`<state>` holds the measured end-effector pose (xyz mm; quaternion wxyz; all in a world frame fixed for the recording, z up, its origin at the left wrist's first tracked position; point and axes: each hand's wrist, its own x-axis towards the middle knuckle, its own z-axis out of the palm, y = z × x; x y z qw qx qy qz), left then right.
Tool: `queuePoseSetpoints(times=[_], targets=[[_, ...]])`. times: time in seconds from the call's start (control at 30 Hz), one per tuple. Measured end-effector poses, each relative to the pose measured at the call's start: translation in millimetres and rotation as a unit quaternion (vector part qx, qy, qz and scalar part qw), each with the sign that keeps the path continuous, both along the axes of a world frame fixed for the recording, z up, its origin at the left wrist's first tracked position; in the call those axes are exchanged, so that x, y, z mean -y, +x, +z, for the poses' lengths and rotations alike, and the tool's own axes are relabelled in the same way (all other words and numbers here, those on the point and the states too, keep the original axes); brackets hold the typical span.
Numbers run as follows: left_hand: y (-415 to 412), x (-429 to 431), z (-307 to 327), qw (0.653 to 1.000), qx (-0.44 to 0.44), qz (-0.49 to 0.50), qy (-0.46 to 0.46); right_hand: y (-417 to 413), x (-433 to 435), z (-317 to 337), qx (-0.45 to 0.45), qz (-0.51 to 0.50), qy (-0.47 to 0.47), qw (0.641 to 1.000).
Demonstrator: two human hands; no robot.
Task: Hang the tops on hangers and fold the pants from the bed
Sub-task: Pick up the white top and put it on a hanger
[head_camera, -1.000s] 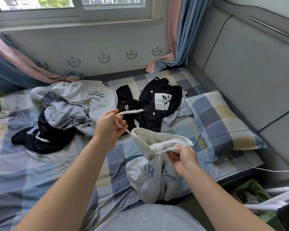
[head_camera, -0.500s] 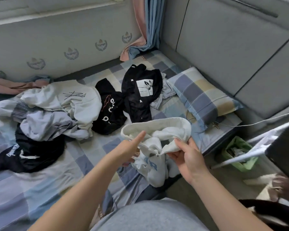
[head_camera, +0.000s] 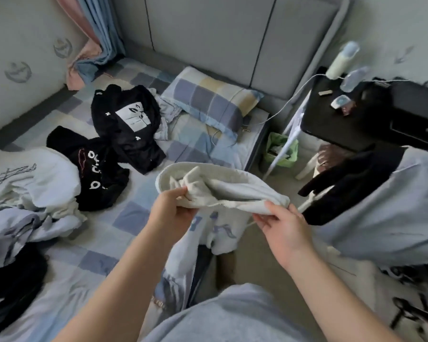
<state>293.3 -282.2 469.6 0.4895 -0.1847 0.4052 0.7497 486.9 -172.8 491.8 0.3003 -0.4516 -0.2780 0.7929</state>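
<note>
The person holds a white hooded top [head_camera: 223, 186] in both hands, lifted above the near edge of the bed [head_camera: 134, 218]. The left hand [head_camera: 173, 213] is closed: its fingers curl round a bunched fold at the left side of the hood opening, with the thumb pressed on top of the cloth. The right hand [head_camera: 284, 225] grips the hood's right end, where the thumb lies over the fabric and the fingers are tucked beneath it, so the cloth is pinched between them. The hood is stretched between the two hands with its fleecy lining showing. The rest of the top, with blue print, hangs down past the bed's edge toward the floor.

More clothes lie on the checked sheet. A black top with a white square print [head_camera: 131, 119] lies toward the head end, touching a black top with white lettering [head_camera: 94, 166] just beside it. A white top with a dark scribble print [head_camera: 35, 178] sits at the left edge of the view, over a crumpled grey-blue garment [head_camera: 15, 228]. A dark garment [head_camera: 10, 280] lies nearer the foot of the bed. A checked pillow [head_camera: 213, 99] rests against the grey headboard [head_camera: 208, 33]. Off the bed, a green bin [head_camera: 281, 149] stands on the floor near a black side table [head_camera: 344, 112].
</note>
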Motion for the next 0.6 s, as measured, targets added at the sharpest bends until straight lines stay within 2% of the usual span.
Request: queuePoseSetpoints(times=[0.13,0.23,0.33,0.43,0.5,0.6], targets=[[40,-30,41,0.983,-0.088,-0.161,0.027,50,-10,8,-0.036,-0.087,-0.066,0.993],[80,-54,67,0.935,-0.199,-0.293,0.023,98,-15,11,-0.049,-0.150,-0.089,0.983],[116,-83,82,0.892,-0.297,-0.339,-0.018,145,-20,14,-0.065,-0.200,-0.112,0.971],[161,-121,87,0.826,-0.390,-0.404,-0.042,205,-27,14,-0.083,-0.243,-0.118,0.959],[198,-144,83,0.809,-0.402,-0.427,-0.044,245,-31,10,-0.086,-0.262,-0.132,0.952],[261,-179,69,0.844,-0.304,-0.439,-0.048,305,-39,7,-0.098,-0.259,-0.140,0.951]])
